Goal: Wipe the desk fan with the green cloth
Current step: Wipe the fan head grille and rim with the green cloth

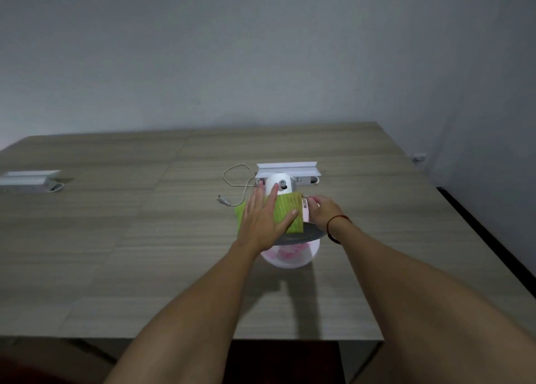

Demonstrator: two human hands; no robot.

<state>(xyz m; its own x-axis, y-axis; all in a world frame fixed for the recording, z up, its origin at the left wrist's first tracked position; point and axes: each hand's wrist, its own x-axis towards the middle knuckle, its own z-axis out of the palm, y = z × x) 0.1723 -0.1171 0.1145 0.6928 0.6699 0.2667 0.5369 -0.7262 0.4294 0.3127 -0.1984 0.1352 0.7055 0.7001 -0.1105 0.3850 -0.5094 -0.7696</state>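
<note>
A: Head view first: what is being done with the fingers?

B: The fingers (268, 195) of the left hand (261, 218) are spread flat and pressed on the green cloth (285, 214); nothing is gripped, the cloth is only pinned under the palm. The right hand (320, 211) is curled at the fan's right side, but whether the cloth's edge or the housing is pinched cannot be told.

A: And where is the cloth laid?

B: It is draped over the top of the desk fan (282, 185), behind the dark grille (301, 235), near the middle of the desk (116, 238). An unplugged cable (235, 180) lies just beside it.

A: Which step is judged to be in hand?

B: The wiping itself, on the upper housing. Next, the cloth would likely need to be drawn across the grille and base while the fan is steadied against tipping.
</note>
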